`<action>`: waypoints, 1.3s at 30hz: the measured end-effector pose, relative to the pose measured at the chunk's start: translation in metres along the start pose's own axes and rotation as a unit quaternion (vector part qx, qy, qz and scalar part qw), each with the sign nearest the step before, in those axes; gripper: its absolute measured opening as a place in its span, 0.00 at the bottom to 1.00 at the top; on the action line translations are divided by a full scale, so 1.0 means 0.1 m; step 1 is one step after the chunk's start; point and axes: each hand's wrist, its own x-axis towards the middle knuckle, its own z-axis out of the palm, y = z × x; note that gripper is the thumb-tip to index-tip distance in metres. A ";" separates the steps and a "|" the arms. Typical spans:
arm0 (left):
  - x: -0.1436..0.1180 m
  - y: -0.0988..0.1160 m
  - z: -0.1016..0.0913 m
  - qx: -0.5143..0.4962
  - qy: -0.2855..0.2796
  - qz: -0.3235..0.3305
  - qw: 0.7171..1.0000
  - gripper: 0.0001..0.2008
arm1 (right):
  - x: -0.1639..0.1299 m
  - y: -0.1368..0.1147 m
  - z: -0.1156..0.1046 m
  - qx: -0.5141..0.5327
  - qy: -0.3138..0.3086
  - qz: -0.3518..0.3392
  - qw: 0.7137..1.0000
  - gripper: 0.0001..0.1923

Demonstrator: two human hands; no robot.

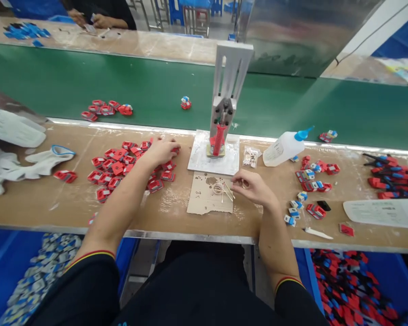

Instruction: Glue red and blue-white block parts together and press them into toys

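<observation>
My left hand (163,150) reaches over the right side of a pile of small red-and-grey toy parts (118,168), its fingers apart and touching the pieces; what lies under the fingertips is partly hidden. My right hand (253,185) is closed in a pinch at the right edge of a torn cardboard piece (200,199). Its fingertips meet the end of a cotton swab (228,192), one of several lying there beside a coiled pale band (218,188). Behind the cardboard stands a metal toggle-clamp press (221,108) with a red part (218,142) at its foot.
A squeeze bottle (284,148) and a bag of swabs (250,156) stand right of the press. Blue-white parts (295,209) and black-red parts (394,176) lie further right. White gloves (30,165) rest at left. Beyond the green belt (149,86) a person's hands (100,21) work.
</observation>
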 end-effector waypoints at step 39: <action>-0.92 1.53 0.62 -0.572 0.190 0.108 0.791 0.17 | 0.16 -0.34 0.58 0.196 0.300 -0.024 0.933 0.15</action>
